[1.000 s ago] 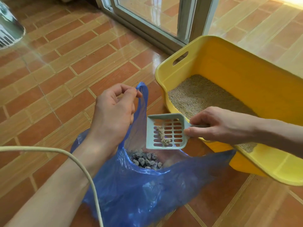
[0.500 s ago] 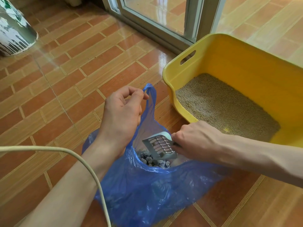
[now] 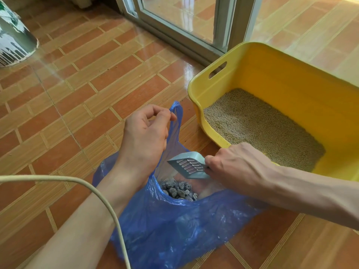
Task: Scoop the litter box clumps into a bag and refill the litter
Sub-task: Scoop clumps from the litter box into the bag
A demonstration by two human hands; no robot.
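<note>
Head view: the scoop (image 3: 191,166), gripped by the right hand (image 3: 236,165), is being tipped over the bag (image 3: 174,226), which should be kept pinched open by the left hand (image 3: 144,141).

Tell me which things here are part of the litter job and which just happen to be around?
Part of the job:
blue plastic bag
grey slotted scoop
yellow litter box
litter
clumps

Just around:
cream cable
sliding glass door
green-and-white container

A home, by the look of it: a glossy terracotta-tiled floor (image 3: 81,90), a sliding glass door (image 3: 180,18) and a yellow litter box (image 3: 291,90) set beside it.
</note>
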